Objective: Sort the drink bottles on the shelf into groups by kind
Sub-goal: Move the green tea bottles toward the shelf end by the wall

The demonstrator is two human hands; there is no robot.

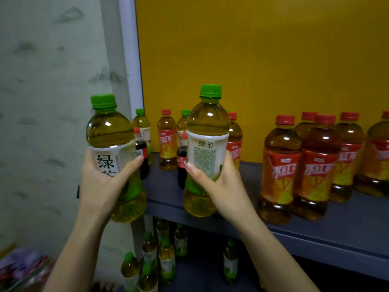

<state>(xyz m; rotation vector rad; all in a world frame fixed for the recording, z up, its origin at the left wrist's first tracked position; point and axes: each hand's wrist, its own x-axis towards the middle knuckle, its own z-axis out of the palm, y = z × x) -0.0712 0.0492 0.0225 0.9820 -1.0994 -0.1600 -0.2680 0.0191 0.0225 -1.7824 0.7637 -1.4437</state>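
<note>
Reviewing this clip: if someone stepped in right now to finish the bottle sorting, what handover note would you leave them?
Left hand grips a green tea bottle, held up past the left end of the shelf.
Right hand grips a second green tea bottle at the shelf front.
Done: red tea bottles grouped at the right.
Left: the back-left cluster is mixed, with green teas, red teas and two cola bottles.
More green tea bottles stand on the lower shelf; the held pair probably belongs there.

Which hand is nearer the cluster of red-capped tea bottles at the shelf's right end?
Right. The right hand, gripping a green-capped bottle, is just left of the cluster; the left hand is much farther left.
</note>
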